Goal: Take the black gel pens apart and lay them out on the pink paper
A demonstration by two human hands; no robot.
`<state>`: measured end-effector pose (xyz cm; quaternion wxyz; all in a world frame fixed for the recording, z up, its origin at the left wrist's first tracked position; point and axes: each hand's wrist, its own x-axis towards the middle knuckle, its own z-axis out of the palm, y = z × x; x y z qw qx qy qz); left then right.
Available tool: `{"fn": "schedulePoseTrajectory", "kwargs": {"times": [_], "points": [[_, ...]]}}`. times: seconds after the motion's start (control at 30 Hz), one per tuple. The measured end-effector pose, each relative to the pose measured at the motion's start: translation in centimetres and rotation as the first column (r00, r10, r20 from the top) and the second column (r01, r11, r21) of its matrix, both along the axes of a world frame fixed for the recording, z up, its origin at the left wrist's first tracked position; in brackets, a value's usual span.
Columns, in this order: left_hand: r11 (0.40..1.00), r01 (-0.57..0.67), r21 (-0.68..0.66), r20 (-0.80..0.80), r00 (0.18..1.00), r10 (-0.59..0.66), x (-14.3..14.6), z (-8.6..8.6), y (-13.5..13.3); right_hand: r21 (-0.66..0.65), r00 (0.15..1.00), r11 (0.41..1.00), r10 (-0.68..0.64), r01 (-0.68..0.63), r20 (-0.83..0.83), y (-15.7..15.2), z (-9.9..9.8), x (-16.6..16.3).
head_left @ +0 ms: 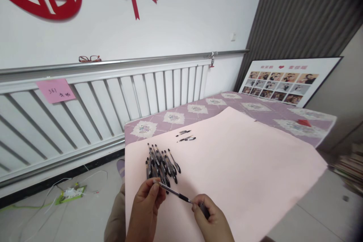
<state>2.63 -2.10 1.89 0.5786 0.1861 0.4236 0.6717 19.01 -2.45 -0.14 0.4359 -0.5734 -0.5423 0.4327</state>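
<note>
A pen [176,193] with a clear barrel and a dark grip is stretched between my two hands, low over the pink sheet. My left hand [149,200] pinches its back end. At the other end, the fingers of my right hand [208,213] close around the tip. A dark piece [204,210], partly hidden, sits inside the curled fingers of my right hand; I cannot make out exactly what it is. Just beyond my left hand lies a pile of black capped pens [161,164]. Farther back is a small group of pens or pen parts [186,138].
The pink sheet [227,159] covers much of a table with a purple patterned cloth [195,109]. A white radiator [136,94] runs along the wall, with glasses [90,59] on its pipe. A photo board [283,79] leans at the back right. A power strip [70,194] lies on the floor.
</note>
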Motion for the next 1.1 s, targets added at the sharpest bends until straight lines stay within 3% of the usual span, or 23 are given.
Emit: {"fn": "schedulePoseTrajectory", "kwargs": {"times": [0.17,0.47,0.73,0.9,1.1], "points": [[1.000,-0.006,0.022,-0.012,1.000,0.006,0.1,0.1,-0.2,0.074,0.997,0.995,-0.066,0.062,0.051,0.0,-0.1,-0.3],[0.999,-0.031,0.017,0.014,0.999,0.031,-0.2,-0.7,0.1,0.079,0.999,0.997,-0.027,0.023,0.041,-0.1,0.2,-0.5],[1.000,-0.001,0.030,0.007,1.000,0.001,-0.5,-0.1,0.2,-0.036,0.992,0.997,0.067,-0.071,-0.111,-0.1,0.7,0.2],[0.995,0.097,0.037,-0.011,0.995,-0.097,-0.1,0.3,-0.1,-0.102,0.978,0.985,0.121,-0.140,-0.171,0.3,0.7,-0.2],[1.000,0.030,-0.004,0.081,0.996,-0.029,-0.5,0.8,0.0,-0.046,0.988,0.998,0.025,-0.032,-0.149,0.6,0.1,-0.4]]}}
